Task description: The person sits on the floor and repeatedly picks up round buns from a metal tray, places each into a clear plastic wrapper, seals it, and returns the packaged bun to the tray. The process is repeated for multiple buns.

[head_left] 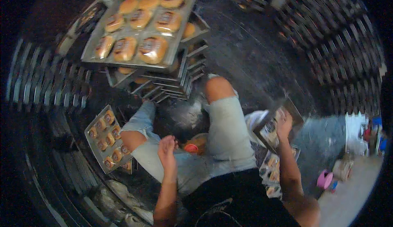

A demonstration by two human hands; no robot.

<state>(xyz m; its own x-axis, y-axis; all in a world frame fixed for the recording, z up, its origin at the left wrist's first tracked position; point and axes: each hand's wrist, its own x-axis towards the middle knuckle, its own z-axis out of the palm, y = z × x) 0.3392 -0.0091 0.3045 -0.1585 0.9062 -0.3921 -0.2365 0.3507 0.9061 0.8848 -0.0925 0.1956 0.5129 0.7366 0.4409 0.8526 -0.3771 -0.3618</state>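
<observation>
My left hand [167, 148] is raised above my left thigh, fingers loosely bent, with nothing visible in it. Just right of it, between my thighs, sits a round container [199, 141] with a red round piece [191, 148] in it. Out to the right, my right hand [283, 125] reaches down over printed clear wrappers [270, 129] in a dark shallow tray [293, 109]. Its fingers are blurred against the wrappers, so I cannot make out a grip. In front of me, a metal tray [94, 42] of buns [141, 19] with dark printed marks tops a stack.
Under the top tray, more bun trays [180, 79] are stacked crosswise. Another bun tray [105, 122] lies at my left. Packed buns [271, 165] lie beside my right arm. Tray racks [45, 77] stand left and far right. A pink container [325, 179] is on the right floor.
</observation>
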